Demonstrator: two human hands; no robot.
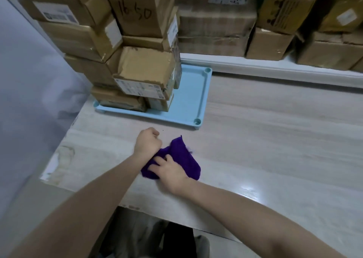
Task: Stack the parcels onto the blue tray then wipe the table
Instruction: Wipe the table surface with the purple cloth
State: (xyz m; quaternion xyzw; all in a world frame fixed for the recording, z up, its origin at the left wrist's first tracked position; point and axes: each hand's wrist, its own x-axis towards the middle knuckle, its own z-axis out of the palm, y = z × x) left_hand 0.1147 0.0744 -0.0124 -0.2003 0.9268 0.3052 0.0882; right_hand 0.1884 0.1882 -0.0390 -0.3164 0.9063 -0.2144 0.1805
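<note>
Step in hand, by judgement: second half of task, wiping; stacking looks done.

Nearest: right hand (pixel 170 171) pressed flat, fingers spread, on near part of purple cloth (pixel 183 159); not closed round it, simply bearing down. Just beyond: left hand (pixel 148 141) curled into a fist at cloth's left edge; appears to pinch a fold, though grip point hidden under the knuckles, so cannot tell for certain. Hands close together, both touching the cloth. Cloth bunched, partly folded, lying on tabletop (pixel 265 140) near front-left corner.

Further back: blue tray (pixel 193 98) on tabletop, near the left edge, apart from cloth. Parcels (pixel 145 75) piled high on tray's left part, several layers, top ones leaning out of frame; right part of tray bare. No loose parcel seen on open tabletop.

Farthest: other cartons (pixel 216 22) on white shelf (pixel 275 67) behind tabletop; judged not part of this job.

Next move calls for: cloth flattened or gathered into a pad, one hand taking it, then broad strokes across the large bare area to the right. Pale marks at front-left corner also need a pass. Care near tray: tall stack looks easy to nudge.
</note>
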